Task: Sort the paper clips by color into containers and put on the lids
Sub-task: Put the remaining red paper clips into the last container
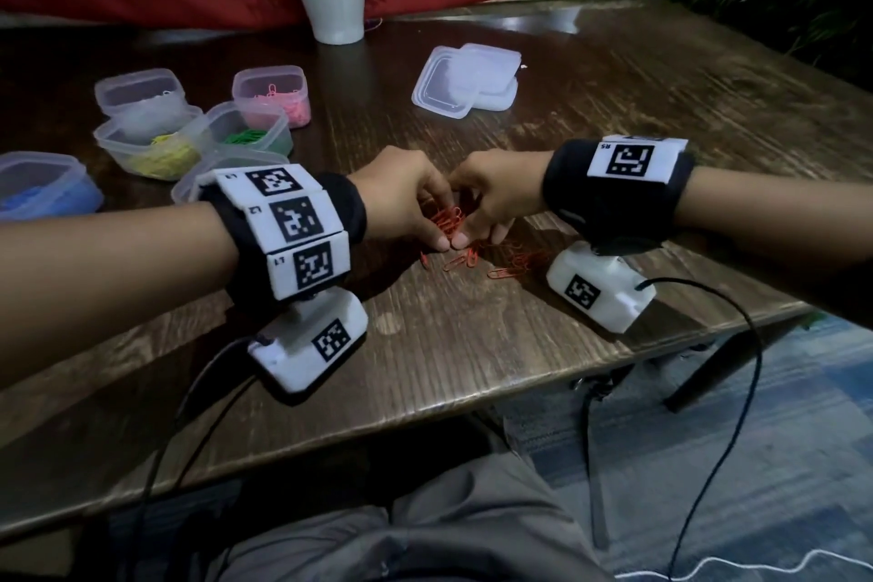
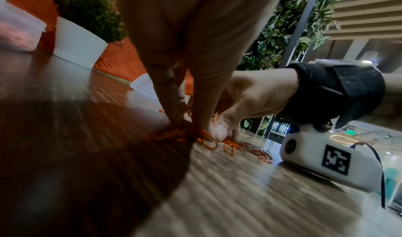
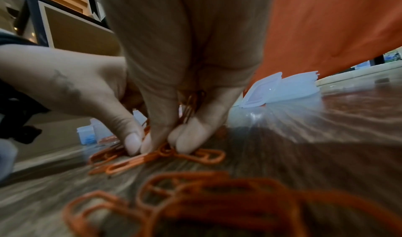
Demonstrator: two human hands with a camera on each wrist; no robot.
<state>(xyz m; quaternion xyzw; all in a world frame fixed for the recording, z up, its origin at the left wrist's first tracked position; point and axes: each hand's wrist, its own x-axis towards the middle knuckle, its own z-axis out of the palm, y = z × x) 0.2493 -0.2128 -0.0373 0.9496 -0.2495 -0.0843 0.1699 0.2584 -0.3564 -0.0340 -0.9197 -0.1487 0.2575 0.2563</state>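
Orange paper clips [image 1: 512, 264] lie scattered on the wooden table [image 1: 472, 359] between my hands. My left hand [image 1: 434, 229] curls down over a cluster of them [image 2: 174, 134], fingertips pinching clips against the table. My right hand [image 1: 477, 232] meets it thumb to thumb, holding a small bunch of clips [image 3: 191, 103] inside its curled fingers [image 3: 187, 142] while pinching more on the table [image 3: 204, 156]. Open containers stand at the left: white clips [image 1: 139, 97], pink [image 1: 271, 97], yellow [image 1: 151, 149], green [image 1: 250, 132], blue [image 1: 42, 189]. A stack of lids [image 1: 465, 78] lies behind the hands.
A white plant pot [image 1: 333, 0] stands at the back against a red cloth. Another clear container [image 1: 198, 182] sits partly hidden behind my left wrist. The table's front edge is close, with cables [image 1: 737, 392] hanging off it.
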